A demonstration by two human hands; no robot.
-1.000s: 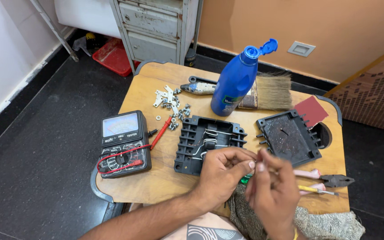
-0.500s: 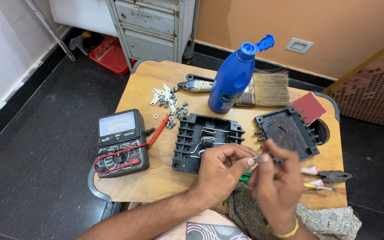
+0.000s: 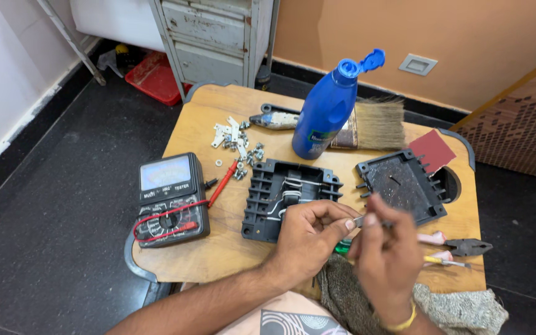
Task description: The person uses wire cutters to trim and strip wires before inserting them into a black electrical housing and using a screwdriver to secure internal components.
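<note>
Both hands meet over the near edge of a small wooden table (image 3: 200, 130). My left hand (image 3: 310, 237) and my right hand (image 3: 387, 257) pinch the two ends of a small thin metal part (image 3: 360, 219) between fingertips. Just beyond the hands lies a black plastic housing (image 3: 288, 193) with white wires inside. A second black plastic cover (image 3: 402, 183) lies to its right. A green-handled tool (image 3: 341, 247) shows partly between the hands, mostly hidden.
A multimeter (image 3: 169, 200) with red leads sits at the left. Loose screws and white brackets (image 3: 237, 142), a blue bottle (image 3: 329, 110), a paintbrush (image 3: 367, 125), red sandpaper (image 3: 432, 151) and pliers (image 3: 460, 247) lie on the table. A grey cloth (image 3: 460, 307) lies near me.
Both hands stay together on the small metal part, with only small shifts of the fingers. The camera view has drifted slightly.
</note>
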